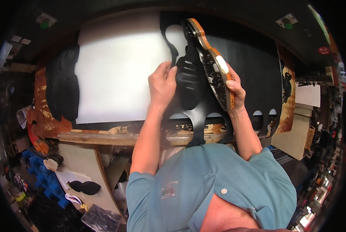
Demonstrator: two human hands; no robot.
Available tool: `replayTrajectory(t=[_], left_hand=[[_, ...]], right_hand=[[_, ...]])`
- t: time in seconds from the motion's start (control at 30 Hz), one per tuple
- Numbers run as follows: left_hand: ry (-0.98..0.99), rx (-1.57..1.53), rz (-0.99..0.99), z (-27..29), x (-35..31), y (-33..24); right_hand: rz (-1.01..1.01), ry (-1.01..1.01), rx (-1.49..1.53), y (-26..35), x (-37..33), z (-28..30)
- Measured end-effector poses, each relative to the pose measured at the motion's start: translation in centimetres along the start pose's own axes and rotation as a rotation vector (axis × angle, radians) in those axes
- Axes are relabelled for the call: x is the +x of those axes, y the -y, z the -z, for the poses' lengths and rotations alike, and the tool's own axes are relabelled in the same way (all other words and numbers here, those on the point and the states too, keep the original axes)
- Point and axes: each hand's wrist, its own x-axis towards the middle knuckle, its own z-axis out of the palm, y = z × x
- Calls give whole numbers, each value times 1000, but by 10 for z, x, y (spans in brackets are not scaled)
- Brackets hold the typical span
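Observation:
My right hand (236,87) grips a sole-shaped cutting die (207,44) by its orange outer side, with a white patch beside the fingers. The die is tilted on its edge, its dark inner side facing left. At the left edge of a black sheet (254,65), my left hand (162,86) is closed, thumb and fingers pinching the thin strip beside a cut-out hole. Between my hands lies a black sole-shaped piece (189,87) with several slots. Under the sheet is a white cutting board (115,69).
Black cut pieces (62,85) are piled at the board's left. Green buttons (44,25) sit on the dark machine beam overhead. A wooden rail (99,138) runs along the front edge. Blue crates (45,178) and a side panel holding a black piece (84,187) stand lower left.

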Motion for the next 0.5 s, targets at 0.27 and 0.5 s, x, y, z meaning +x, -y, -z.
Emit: replayTrajectory(t=[0.27,0.5], left_hand=[[-64,-446,70,8,-5,22],[71,-837,149,18,-4,15]], right_hand=[[213,-137,-465,30,-35,40],[553,-187,-1425,19,-25,16]])
